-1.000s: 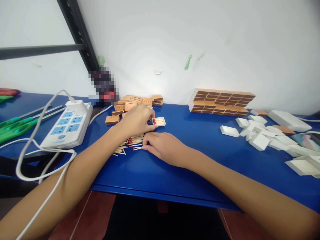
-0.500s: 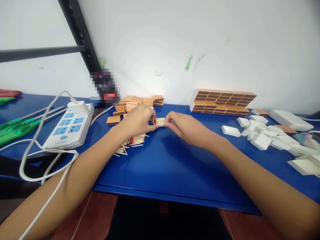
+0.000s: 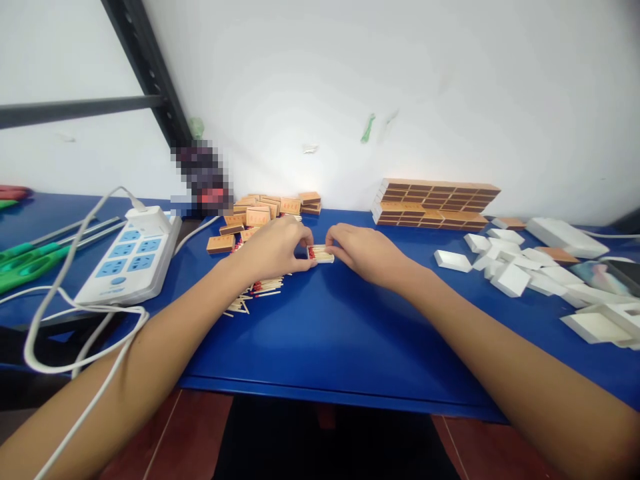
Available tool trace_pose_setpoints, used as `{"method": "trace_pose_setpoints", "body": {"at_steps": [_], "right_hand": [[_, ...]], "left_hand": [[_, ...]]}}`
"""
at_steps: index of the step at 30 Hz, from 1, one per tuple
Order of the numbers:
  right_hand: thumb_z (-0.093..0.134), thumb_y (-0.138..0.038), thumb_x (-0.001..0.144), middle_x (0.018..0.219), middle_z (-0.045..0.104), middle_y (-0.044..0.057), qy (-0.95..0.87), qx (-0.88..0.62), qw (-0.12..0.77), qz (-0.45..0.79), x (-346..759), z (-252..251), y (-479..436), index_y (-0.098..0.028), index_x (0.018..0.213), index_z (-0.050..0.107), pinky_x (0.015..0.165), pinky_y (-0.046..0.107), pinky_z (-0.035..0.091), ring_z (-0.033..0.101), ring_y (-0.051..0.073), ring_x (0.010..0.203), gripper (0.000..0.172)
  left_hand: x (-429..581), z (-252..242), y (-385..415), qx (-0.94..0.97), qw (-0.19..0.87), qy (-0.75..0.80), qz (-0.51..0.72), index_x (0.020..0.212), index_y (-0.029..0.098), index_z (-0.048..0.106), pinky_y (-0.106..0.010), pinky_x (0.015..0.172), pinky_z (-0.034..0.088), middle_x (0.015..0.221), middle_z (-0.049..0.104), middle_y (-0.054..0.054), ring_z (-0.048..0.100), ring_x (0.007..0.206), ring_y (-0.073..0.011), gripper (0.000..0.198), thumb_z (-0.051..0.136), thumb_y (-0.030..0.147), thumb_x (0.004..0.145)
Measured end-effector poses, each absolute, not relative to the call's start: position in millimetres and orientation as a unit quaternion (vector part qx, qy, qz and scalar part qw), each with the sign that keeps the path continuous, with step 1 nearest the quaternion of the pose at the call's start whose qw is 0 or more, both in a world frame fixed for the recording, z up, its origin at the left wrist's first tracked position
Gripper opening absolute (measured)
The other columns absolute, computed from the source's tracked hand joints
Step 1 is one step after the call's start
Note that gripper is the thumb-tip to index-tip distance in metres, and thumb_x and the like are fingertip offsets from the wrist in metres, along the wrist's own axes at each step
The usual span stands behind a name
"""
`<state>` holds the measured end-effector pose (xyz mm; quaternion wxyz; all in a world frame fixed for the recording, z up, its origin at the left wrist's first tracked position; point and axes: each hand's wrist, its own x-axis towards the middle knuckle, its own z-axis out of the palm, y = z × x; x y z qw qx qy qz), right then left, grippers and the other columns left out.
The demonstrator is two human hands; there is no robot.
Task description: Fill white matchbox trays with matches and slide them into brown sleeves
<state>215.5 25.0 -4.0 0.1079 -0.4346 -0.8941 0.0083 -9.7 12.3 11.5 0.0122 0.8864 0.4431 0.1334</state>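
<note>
Holding a small match tray (image 3: pixel 321 254) by both ends, I see it in the head view just above centre, low on the blue table (image 3: pixel 325 333). Red match heads show at its near-left end. My left hand (image 3: pixel 273 250) comes in from seven o'clock, fingers curled, and pinches the tray's left end between thumb and fingertips. My right hand (image 3: pixel 363 253) comes in from four o'clock and its fingertips close on the tray's right end, with the palm turned down. The two hands are near each other, and only the tray lies between them.

A scatter of loose matches (image 3: pixel 255 290) lies at seven o'clock from the tray, partly under my left wrist. A heap of brown matchbox sleeves (image 3: pixel 260 213) sits at ten o'clock from it, near the wall. A neat stack of brown boxes (image 3: pixel 433 203) stands against the wall at two o'clock. White empty trays (image 3: pixel 510 267) lie strewn at three o'clock, well apart from my hands. A white and blue power strip (image 3: pixel 127 257) lies far out at nine o'clock, and its white cable (image 3: pixel 75 333) loops off the table edge. Green-handled scissors (image 3: pixel 25 257) lie beyond it at the left border.
</note>
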Motion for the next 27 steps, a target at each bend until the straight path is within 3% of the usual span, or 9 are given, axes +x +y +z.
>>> {"method": "trace_pose_setpoints", "body": {"at_steps": [4, 10, 13, 17, 27], "right_hand": [[0.049, -0.019, 0.107, 0.105, 0.069, 0.008, -0.904, -0.405, 0.14, 0.017, 221, -5, 24, -0.019, 0.105, 0.064, 0.068, 0.03, 0.032, 0.06, 0.02, 0.084, 0.015], [0.06, -0.02, 0.102, 0.09, 0.07, 0.003, -0.909, -0.306, 0.269, 0.088, 193, -9, -8, -0.018, 0.099, 0.07, 0.071, 0.029, 0.039, 0.057, 0.015, 0.074, 0.011], [0.065, -0.024, 0.102, 0.098, 0.074, 0.006, -0.932, -0.243, 0.235, 0.128, 169, -16, -28, -0.016, 0.101, 0.073, 0.077, 0.029, 0.044, 0.064, 0.017, 0.084, 0.011], [0.059, -0.023, 0.107, 0.106, 0.077, 0.009, -0.941, -0.237, 0.196, 0.138, 155, -25, -34, -0.015, 0.11, 0.074, 0.083, 0.033, 0.049, 0.07, 0.022, 0.098, 0.018], [0.056, -0.02, 0.109, 0.124, 0.079, 0.009, -0.941, -0.208, 0.221, 0.146, 153, -35, -28, -0.018, 0.126, 0.073, 0.1, 0.037, 0.055, 0.073, 0.023, 0.117, 0.025]], "left_hand": [[-10, 11, 13, 0.886, 0.019, 0.444, 0.133, 0.098, 0.02, 0.077, -0.037, 0.083, 0.048, 0.099, 0.076, -0.007, 0.067, 0.098, -0.0269, 0.02, 0.076, 0.038, 0.088], [-14, 10, 17, 0.878, 0.005, 0.456, 0.146, 0.096, 0.019, 0.078, -0.037, 0.081, 0.049, 0.098, 0.077, -0.009, 0.068, 0.096, -0.0275, 0.015, 0.074, 0.027, 0.085], [-15, 11, 18, 0.864, 0.0, 0.484, 0.138, 0.099, 0.017, 0.079, -0.039, 0.081, 0.05, 0.101, 0.077, -0.012, 0.067, 0.097, -0.0292, 0.017, 0.074, 0.024, 0.083], [-14, 10, 20, 0.865, -0.009, 0.482, 0.138, 0.096, 0.018, 0.078, -0.038, 0.078, 0.048, 0.094, 0.076, -0.009, 0.067, 0.093, -0.0287, 0.021, 0.076, 0.037, 0.087], [-13, 11, 19, 0.867, -0.008, 0.483, 0.124, 0.096, 0.018, 0.079, -0.036, 0.077, 0.047, 0.095, 0.076, -0.008, 0.066, 0.093, -0.0274, 0.019, 0.076, 0.035, 0.087]]}}
